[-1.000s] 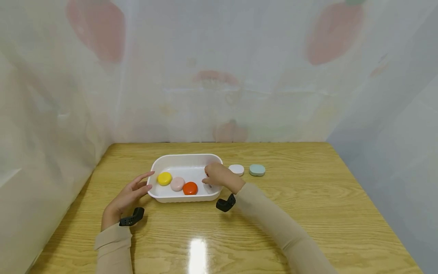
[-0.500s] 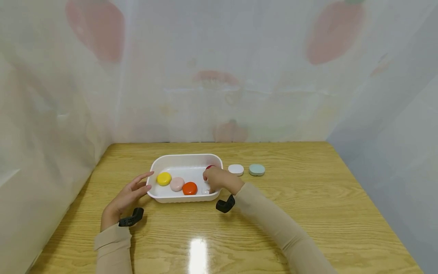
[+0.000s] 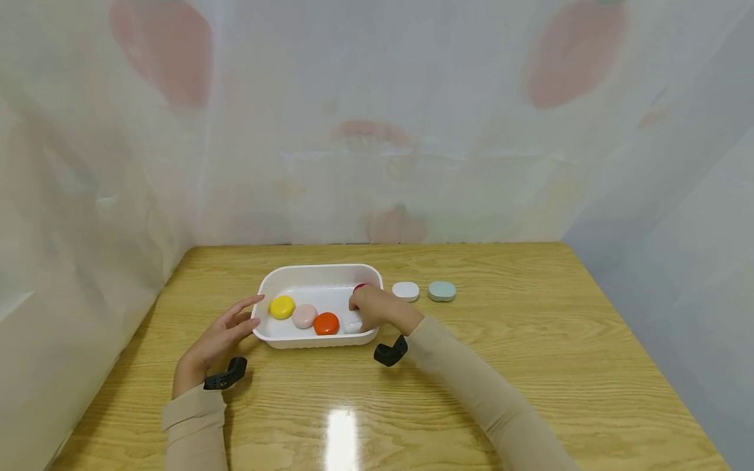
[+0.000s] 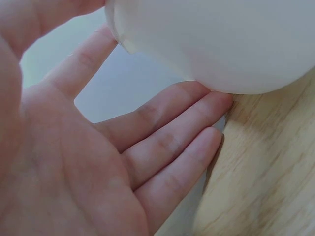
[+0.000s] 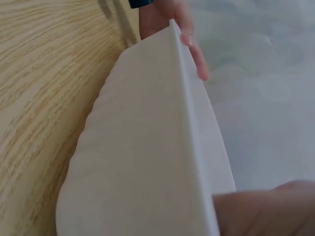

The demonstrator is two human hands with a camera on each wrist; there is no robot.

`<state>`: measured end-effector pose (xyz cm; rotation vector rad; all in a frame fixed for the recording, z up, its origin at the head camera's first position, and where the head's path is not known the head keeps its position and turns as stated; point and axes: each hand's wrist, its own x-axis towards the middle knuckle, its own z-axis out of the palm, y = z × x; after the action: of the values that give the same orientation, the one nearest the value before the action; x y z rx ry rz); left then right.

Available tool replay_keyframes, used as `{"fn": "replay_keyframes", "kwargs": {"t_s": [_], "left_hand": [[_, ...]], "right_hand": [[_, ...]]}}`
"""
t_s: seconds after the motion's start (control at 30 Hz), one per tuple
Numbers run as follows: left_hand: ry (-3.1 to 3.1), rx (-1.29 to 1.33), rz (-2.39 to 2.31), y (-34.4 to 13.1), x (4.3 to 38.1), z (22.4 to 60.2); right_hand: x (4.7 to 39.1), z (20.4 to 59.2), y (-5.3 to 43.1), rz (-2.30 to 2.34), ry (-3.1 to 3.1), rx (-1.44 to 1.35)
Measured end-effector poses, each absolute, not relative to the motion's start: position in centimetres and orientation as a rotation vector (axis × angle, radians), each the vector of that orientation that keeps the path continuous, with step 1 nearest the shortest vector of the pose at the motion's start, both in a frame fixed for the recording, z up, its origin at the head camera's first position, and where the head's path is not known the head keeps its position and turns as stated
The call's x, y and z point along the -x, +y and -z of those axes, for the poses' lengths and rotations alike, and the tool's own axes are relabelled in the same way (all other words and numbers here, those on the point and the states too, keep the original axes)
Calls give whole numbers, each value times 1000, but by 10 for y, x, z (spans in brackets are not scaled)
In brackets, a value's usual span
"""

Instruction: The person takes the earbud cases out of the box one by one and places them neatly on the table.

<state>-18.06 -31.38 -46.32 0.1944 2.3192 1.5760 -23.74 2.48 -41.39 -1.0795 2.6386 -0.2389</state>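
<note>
A white oblong tray (image 3: pixel 318 343) lies on the table, with a yellow round piece (image 3: pixel 283 307), a pale pink round piece (image 3: pixel 304 316) and an orange-red round piece (image 3: pixel 326 324) inside. My left hand (image 3: pixel 220 337) touches the tray's left end; its fingers reach the wall in the left wrist view. Over the right wall, my right hand (image 3: pixel 377 307) reaches into the tray with bent fingers. A dark red edge (image 3: pixel 360 286) shows just beyond its knuckles, and a whitish clear thing (image 3: pixel 351 326) by its thumb. I cannot tell whether the right fingers hold anything.
To the right of the tray lie a white rounded case (image 3: pixel 406 291) and a pale green rounded case (image 3: pixel 442 291). The wooden table (image 3: pixel 530 360) has a pale curtain (image 3: pixel 471 163) along its back and sides.
The right hand has turned slightly, its thumb moving toward the tray's near side. The dark red edge behind its knuckles has come into view. The left hand stays at the left end.
</note>
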Motion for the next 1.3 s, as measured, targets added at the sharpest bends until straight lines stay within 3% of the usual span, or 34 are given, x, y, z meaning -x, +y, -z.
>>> {"fn": "replay_keyframes", "kwargs": {"t_s": [0.73,1.3], "left_hand": [[2308,-170,-1587,-312,180,461],[2327,-153,-1538,-312,179,459]], "right_hand": [[237,430,71,1340,2463,1068],[237,426,153,1652,2433,862]]}}
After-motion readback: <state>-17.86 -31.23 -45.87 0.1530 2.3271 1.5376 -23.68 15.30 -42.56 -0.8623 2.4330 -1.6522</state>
